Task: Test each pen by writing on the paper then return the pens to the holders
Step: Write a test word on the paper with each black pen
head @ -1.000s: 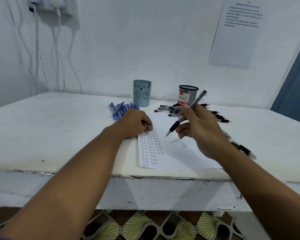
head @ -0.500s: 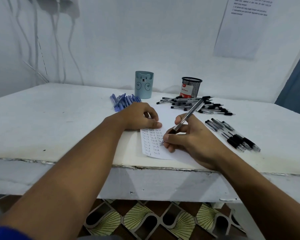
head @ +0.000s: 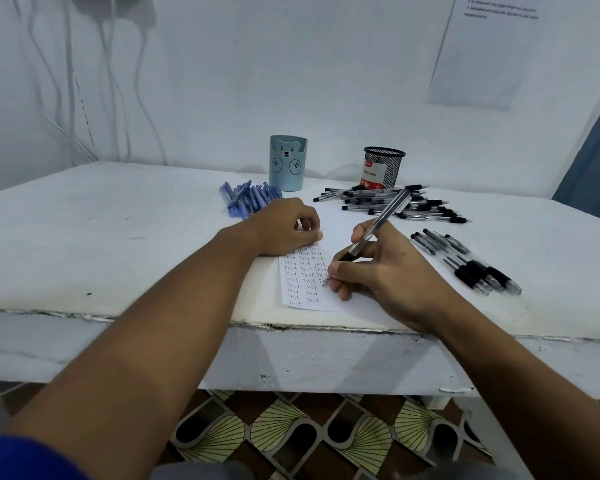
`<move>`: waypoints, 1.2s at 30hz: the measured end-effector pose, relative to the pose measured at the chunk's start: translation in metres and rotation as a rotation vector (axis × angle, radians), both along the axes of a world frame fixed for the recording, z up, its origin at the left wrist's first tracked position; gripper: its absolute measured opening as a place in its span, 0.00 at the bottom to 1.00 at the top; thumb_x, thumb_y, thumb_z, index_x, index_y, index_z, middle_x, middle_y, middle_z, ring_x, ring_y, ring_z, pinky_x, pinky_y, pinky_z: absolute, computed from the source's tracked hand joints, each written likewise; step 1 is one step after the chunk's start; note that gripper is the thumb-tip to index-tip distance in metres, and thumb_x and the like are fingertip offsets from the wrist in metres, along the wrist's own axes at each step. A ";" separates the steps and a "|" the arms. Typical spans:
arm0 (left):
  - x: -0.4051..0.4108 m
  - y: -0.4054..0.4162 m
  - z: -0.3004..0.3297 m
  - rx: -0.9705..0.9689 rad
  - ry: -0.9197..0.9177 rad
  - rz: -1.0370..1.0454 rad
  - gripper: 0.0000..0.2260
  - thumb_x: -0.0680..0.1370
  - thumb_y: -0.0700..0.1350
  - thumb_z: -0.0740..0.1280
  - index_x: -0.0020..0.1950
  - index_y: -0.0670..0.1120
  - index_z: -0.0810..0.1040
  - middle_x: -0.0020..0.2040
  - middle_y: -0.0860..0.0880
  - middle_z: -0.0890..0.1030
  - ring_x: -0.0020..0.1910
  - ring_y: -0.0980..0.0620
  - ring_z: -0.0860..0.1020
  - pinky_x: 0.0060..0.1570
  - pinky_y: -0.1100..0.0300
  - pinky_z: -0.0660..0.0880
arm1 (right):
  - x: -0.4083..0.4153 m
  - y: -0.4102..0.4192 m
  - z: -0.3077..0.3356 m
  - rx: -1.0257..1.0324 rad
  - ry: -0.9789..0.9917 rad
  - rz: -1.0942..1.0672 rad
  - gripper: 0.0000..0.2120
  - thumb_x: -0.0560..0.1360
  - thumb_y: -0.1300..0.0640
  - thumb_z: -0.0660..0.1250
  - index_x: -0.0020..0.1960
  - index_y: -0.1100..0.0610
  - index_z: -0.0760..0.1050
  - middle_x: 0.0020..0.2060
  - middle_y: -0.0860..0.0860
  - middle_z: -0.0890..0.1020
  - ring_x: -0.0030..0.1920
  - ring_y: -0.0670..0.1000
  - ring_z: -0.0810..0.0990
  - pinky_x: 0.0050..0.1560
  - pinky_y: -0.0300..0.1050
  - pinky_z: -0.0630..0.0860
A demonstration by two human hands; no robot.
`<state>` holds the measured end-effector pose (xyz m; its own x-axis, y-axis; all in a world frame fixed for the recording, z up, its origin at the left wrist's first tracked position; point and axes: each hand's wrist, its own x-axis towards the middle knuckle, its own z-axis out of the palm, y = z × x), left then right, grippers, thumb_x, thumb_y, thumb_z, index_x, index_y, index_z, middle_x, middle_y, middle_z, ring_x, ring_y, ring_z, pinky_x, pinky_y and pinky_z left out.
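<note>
My right hand [head: 378, 271] grips a black-grip pen [head: 381, 223] with its tip on the paper [head: 305, 292], at the third column of handwritten "Test" words. My left hand [head: 284, 226] rests on the paper's upper left part with fingers curled, holding it flat. A pale blue bear pen holder [head: 287, 163] and a black mesh pen holder [head: 381, 168] stand at the back. Blue pens [head: 246, 200] lie left of the bear holder. A heap of black pens [head: 395, 202] lies in front of the mesh holder, and several more black pens [head: 465, 261] lie right of my right hand.
The white table [head: 101, 244] has a chipped front edge. Cables [head: 77, 98] hang down the wall at the back left. A printed sheet [head: 489, 50] is stuck on the wall at the upper right. Patterned floor tiles show below the table.
My right hand came down from above the paper and set the pen tip on it; it now writes in the third column. My left hand stayed on the paper.
</note>
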<state>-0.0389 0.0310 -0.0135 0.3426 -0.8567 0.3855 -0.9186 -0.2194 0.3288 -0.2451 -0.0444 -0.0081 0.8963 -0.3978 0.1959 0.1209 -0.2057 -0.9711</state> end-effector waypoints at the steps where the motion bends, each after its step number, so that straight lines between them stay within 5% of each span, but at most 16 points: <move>1: 0.000 0.000 0.000 0.002 -0.002 0.001 0.06 0.77 0.50 0.68 0.48 0.49 0.80 0.45 0.52 0.76 0.44 0.55 0.75 0.46 0.62 0.69 | 0.000 0.000 0.000 -0.009 0.005 0.000 0.18 0.74 0.74 0.68 0.50 0.58 0.63 0.38 0.62 0.80 0.35 0.61 0.80 0.38 0.50 0.78; 10: -0.001 -0.001 0.000 -0.019 0.029 0.011 0.05 0.77 0.48 0.69 0.48 0.48 0.80 0.44 0.54 0.76 0.43 0.57 0.74 0.44 0.67 0.69 | 0.002 -0.001 -0.001 -0.158 0.056 -0.035 0.17 0.74 0.68 0.71 0.50 0.55 0.64 0.37 0.58 0.83 0.35 0.59 0.81 0.48 0.60 0.79; 19: -0.004 0.004 0.003 -0.041 0.108 0.022 0.04 0.76 0.45 0.69 0.48 0.46 0.82 0.45 0.54 0.80 0.44 0.55 0.78 0.48 0.65 0.72 | 0.002 0.000 0.001 -0.014 0.028 -0.011 0.18 0.73 0.74 0.68 0.50 0.58 0.64 0.37 0.62 0.81 0.32 0.57 0.80 0.36 0.47 0.78; 24: -0.004 0.004 0.003 -0.045 0.123 0.032 0.04 0.76 0.44 0.69 0.47 0.46 0.83 0.45 0.54 0.81 0.44 0.56 0.78 0.47 0.66 0.72 | 0.003 0.000 -0.003 -0.180 0.053 -0.035 0.17 0.74 0.68 0.70 0.50 0.55 0.64 0.36 0.58 0.83 0.35 0.60 0.81 0.45 0.58 0.78; 29: -0.004 0.005 0.003 -0.050 0.111 0.025 0.04 0.76 0.45 0.69 0.47 0.47 0.83 0.44 0.56 0.79 0.43 0.59 0.77 0.45 0.70 0.70 | 0.002 -0.001 0.001 -0.008 0.012 -0.034 0.18 0.73 0.74 0.68 0.50 0.57 0.63 0.36 0.62 0.80 0.32 0.57 0.78 0.34 0.48 0.75; 36: -0.003 0.005 0.003 -0.036 0.117 0.028 0.03 0.76 0.45 0.69 0.47 0.49 0.82 0.46 0.54 0.80 0.45 0.56 0.77 0.49 0.64 0.72 | 0.003 -0.001 0.000 -0.128 0.044 -0.017 0.18 0.73 0.72 0.69 0.50 0.56 0.63 0.37 0.59 0.81 0.34 0.58 0.79 0.39 0.52 0.76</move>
<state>-0.0416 0.0358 -0.0103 0.4102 -0.8328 0.3718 -0.8673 -0.2302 0.4413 -0.2425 -0.0458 -0.0082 0.8987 -0.3871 0.2063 0.0739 -0.3299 -0.9411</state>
